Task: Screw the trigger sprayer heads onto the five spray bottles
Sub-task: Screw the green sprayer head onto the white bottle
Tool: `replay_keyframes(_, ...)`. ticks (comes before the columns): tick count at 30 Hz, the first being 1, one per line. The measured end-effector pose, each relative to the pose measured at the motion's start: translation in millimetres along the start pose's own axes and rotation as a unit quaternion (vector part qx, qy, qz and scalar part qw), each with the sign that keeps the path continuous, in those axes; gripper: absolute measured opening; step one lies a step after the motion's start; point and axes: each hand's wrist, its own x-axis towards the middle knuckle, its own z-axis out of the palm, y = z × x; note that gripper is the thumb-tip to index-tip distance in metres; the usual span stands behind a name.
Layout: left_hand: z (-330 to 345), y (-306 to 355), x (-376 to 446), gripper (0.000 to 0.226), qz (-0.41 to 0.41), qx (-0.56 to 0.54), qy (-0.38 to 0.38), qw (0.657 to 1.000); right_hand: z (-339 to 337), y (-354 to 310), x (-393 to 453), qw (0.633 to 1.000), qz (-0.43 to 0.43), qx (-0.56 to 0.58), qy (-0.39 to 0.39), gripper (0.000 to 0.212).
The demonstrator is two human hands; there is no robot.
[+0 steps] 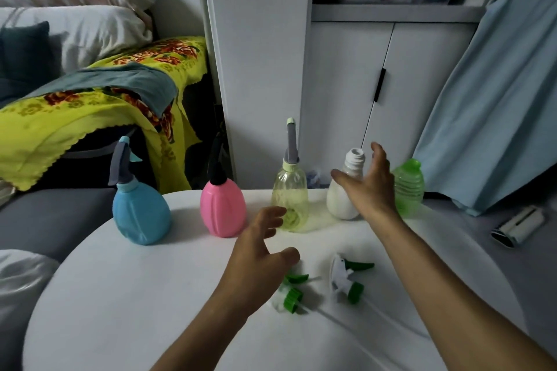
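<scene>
A row of bottles stands at the far edge of the round white table (135, 295). The blue bottle (141, 214), the pink bottle (221, 208) and the clear yellow bottle (290, 199) carry sprayer heads. The white bottle (340, 199) and the green bottle (410, 187) have bare necks. Two green-and-white sprayer heads lie loose on the table, one (291, 295) partly under my left hand, the other (346, 278) to its right. My left hand (259, 253) hovers open above the first. My right hand (366, 187) is open, fingers spread just in front of the white bottle.
A sofa with a yellow flowered blanket (90, 111) and pillows is at the left. White cabinet doors (346, 84) stand behind the table. A light blue cloth (494, 105) hangs at the right, with a small roller-like object (518, 226) lying below it.
</scene>
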Motion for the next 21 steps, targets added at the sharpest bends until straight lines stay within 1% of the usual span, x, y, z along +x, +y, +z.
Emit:
replay_keyframes(1, 0, -1, -1, 0.06, 0.0, 0.004, 0.0, 1.0, 4, 1, 4, 1.0, -0.007, 0.02, -0.008, 0.083)
replay_keyframes(3, 0, -4, -1, 0.06, 0.003, 0.009, 0.0, 1.0, 8, 6, 12, 0.997, -0.012, 0.069, -0.018, 0.058)
replay_keyframes(4, -1, -4, -2, 0.059, 0.003, 0.011, -0.001, 1.0, 7, 9, 14, 0.996, -0.008, 0.091, -0.011, 0.045)
replay_keyframes(5, -3, -3, -3, 0.058, 0.003, 0.013, 0.0, 1.0, 5, 11, 17, 0.994, -0.001, 0.111, 0.006, 0.037)
replay_keyframes(7, -6, 0, -5, 0.057, 0.01, 0.021, 0.007, 1.0, -6, 9, 20, 0.987, 0.009, 0.151, 0.048, 0.033)
replay_keyframes(9, -9, 3, -5, 0.057, 0.025, 0.033, 0.014, 0.999, -26, -4, 17, 0.979, -0.011, 0.184, 0.087, 0.033)
replay_keyframes(10, -11, 3, -6, 0.058, 0.037, 0.039, 0.019, 0.998, -39, -15, 11, 0.975, -0.028, 0.202, 0.092, 0.033)
replay_keyframes(11, -12, 4, -7, 0.06, 0.053, 0.048, 0.024, 0.997, -52, -27, 3, 0.971, -0.046, 0.221, 0.076, 0.032)
replay_keyframes(12, -13, 5, -7, 0.064, 0.071, 0.061, 0.026, 0.995, -65, -40, -8, 0.969, -0.068, 0.234, 0.036, 0.031)
replay_keyframes(14, -13, 7, -10, 0.086, 0.097, 0.06, 0.007, 0.993, -81, -61, -40, 0.956, -0.107, 0.263, -0.077, 0.032)
replay_keyframes(15, -14, 8, -12, 0.099, 0.102, 0.033, -0.014, 0.994, -82, -67, -60, 0.94, -0.111, 0.294, -0.134, 0.033)
replay_keyframes(16, -15, 9, -14, 0.107, 0.099, -0.013, -0.038, 0.994, -78, -71, -82, 0.916, -0.102, 0.337, -0.191, 0.034)
replay_keyframes(17, -18, 9, -16, 0.111, 0.097, -0.048, -0.062, 0.992, -72, -72, -102, 0.894, -0.085, 0.369, -0.241, 0.034)
replay_keyframes(18, -19, 10, -17, 0.109, 0.102, -0.058, -0.089, 0.989, -67, -71, -119, 0.876, -0.071, 0.387, -0.278, 0.034)
replay_keyframes(19, -21, 9, -18, 0.1, 0.119, -0.026, -0.107, 0.987, -65, -70, -133, 0.867, -0.062, 0.389, -0.305, 0.035)
replay_keyframes(20, -21, 8, -21, 0.088, 0.136, 0.017, -0.11, 0.984, -65, -68, -141, 0.859, -0.05, 0.389, -0.328, 0.037)
replay_keyframes(21, -21, 7, -24, 0.076, 0.143, 0.06, -0.097, 0.983, -67, -64, -143, 0.847, -0.036, 0.396, -0.352, 0.041)
